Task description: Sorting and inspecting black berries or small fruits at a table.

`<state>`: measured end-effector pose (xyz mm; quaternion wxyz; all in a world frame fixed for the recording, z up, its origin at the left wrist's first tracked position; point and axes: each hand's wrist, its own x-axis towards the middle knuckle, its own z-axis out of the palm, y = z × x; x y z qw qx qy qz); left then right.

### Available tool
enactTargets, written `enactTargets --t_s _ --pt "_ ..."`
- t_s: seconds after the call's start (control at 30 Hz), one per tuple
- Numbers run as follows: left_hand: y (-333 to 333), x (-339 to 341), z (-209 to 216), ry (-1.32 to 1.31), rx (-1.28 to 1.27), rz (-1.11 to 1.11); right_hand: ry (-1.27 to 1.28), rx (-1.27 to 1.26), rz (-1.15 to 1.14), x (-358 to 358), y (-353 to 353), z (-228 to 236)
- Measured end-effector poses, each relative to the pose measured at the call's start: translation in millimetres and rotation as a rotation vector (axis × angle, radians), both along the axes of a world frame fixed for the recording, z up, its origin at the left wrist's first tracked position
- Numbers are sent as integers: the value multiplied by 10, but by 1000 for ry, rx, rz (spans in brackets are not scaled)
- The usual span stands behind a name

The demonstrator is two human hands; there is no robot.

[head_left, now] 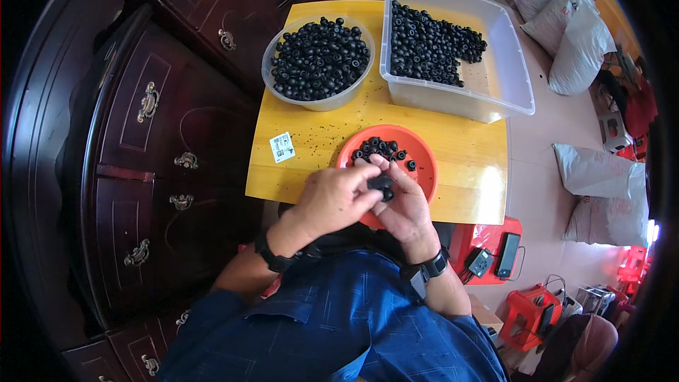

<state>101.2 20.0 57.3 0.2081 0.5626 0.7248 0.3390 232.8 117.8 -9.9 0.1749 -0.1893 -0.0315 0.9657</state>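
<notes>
small, smooth, rounded black pieces (382, 185) sit over the near half of the orange plate (426, 170), grasped between the curled fingers of the left hand (338, 197) and right hand (409, 209), dark and slightly glossy

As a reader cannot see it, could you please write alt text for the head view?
The left hand and right hand hold black parts over a red bowl holding more, on a yellow table. Beyond it, a round tub and a rectangular bin hold many others; dark cabinets stand at left.
</notes>
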Motion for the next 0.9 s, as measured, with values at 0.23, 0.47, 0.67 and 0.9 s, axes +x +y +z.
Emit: enactTargets --t_s 0.23,0.47,0.67,0.9 --pt "-9 169 -225 178 96 -25 229 -125 -7 1 -34 -202" --pt "24 158 -207 73 137 -11 197 -135 -75 46 11 -52" --pt "45 110 -334 -194 254 19 160 -90 -93 81 32 -40" --pt "101 129 -107 -593 329 96 19 89 -3 145 -12 20"
